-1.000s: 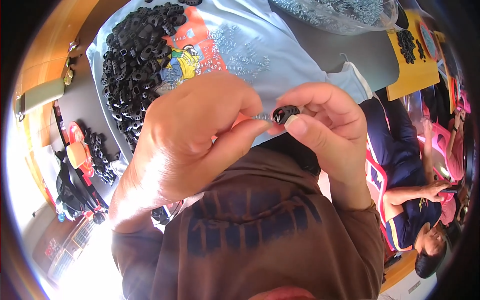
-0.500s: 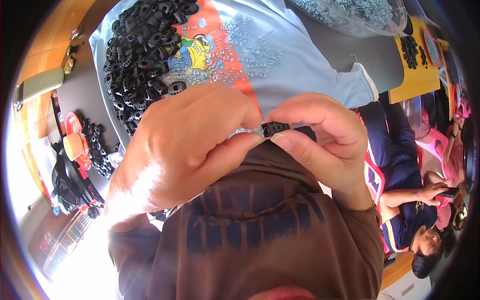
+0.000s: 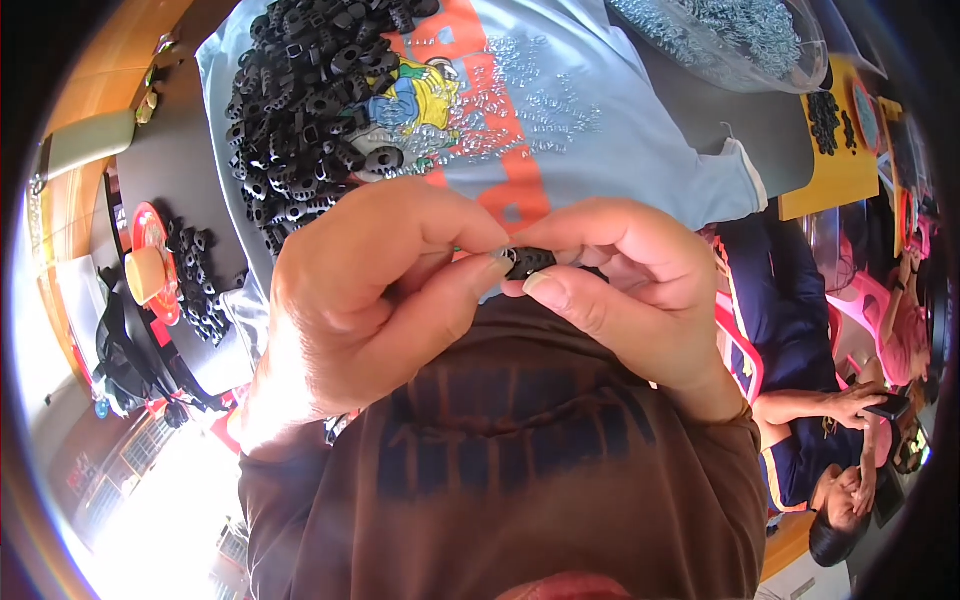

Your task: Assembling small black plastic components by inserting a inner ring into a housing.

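Both hands meet above my lap, in front of the cloth. My right hand (image 3: pixel 635 290) pinches a small black plastic part (image 3: pixel 530 262) with holes along it, between thumb and forefinger. At its left end the thumb and forefinger of my left hand (image 3: pixel 375 285) are pressed together. A bit of shiny metal shows there, like a small wire spring (image 3: pixel 509 256), mostly hidden by the fingertips. Behind my left hand lies a heap of similar black plastic parts (image 3: pixel 300 110). To its right, many small silvery wire springs (image 3: pixel 540 100) lie scattered.
A light blue printed cloth (image 3: pixel 650 150) covers part of the dark table (image 3: pixel 770 130). At the far right a clear tub (image 3: pixel 815 65) holds more springs. Black parts (image 3: pixel 195 285) lie by a red plate (image 3: pixel 150 235) at left. On the right sits another person (image 3: pixel 800 420) holding a phone.
My left fingers have closed in on the black part's end; the silvery piece that stuck out between them is now mostly hidden. The seated person has raised a hand to the face.
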{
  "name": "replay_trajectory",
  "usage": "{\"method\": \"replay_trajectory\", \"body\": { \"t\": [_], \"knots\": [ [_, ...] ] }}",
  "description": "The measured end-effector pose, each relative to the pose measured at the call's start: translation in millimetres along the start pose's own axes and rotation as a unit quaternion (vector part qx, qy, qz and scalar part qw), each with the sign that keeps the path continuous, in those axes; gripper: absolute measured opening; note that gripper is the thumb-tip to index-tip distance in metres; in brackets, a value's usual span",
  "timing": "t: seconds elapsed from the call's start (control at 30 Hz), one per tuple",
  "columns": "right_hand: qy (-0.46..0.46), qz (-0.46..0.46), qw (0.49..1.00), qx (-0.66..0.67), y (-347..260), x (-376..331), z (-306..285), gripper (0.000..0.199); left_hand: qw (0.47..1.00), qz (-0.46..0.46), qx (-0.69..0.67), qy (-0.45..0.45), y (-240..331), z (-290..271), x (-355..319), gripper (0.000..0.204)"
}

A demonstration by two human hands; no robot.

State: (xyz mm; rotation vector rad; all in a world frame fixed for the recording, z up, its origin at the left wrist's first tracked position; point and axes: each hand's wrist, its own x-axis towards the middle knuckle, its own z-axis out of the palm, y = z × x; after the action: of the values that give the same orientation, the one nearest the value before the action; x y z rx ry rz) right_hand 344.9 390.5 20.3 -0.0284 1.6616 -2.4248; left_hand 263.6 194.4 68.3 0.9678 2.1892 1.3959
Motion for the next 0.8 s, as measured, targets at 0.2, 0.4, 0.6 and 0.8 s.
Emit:
{"method": "replay_trajectory", "body": {
  "t": [0.2,0.4,0.6,0.8],
  "knots": [
    [0.009,0.056,0.988,0.141,0,1,7,0.024,0.989,-0.119,-0.083,0.017,7,-3,-11,0.017],
    [-0.018,0.064,0.982,0.179,4,1,8,0.024,0.999,0.004,0.025,0.026,-4,0,-10,0.018],
    [0.001,0.056,0.967,0.25,10,2,6,0.024,0.989,0.061,0.127,0.043,-1,6,-14,0.032],
    [0.001,0.043,0.975,0.218,12,4,13,0.025,0.997,0.052,0.046,0.02,-11,8,-18,0.041]
  ]
}}
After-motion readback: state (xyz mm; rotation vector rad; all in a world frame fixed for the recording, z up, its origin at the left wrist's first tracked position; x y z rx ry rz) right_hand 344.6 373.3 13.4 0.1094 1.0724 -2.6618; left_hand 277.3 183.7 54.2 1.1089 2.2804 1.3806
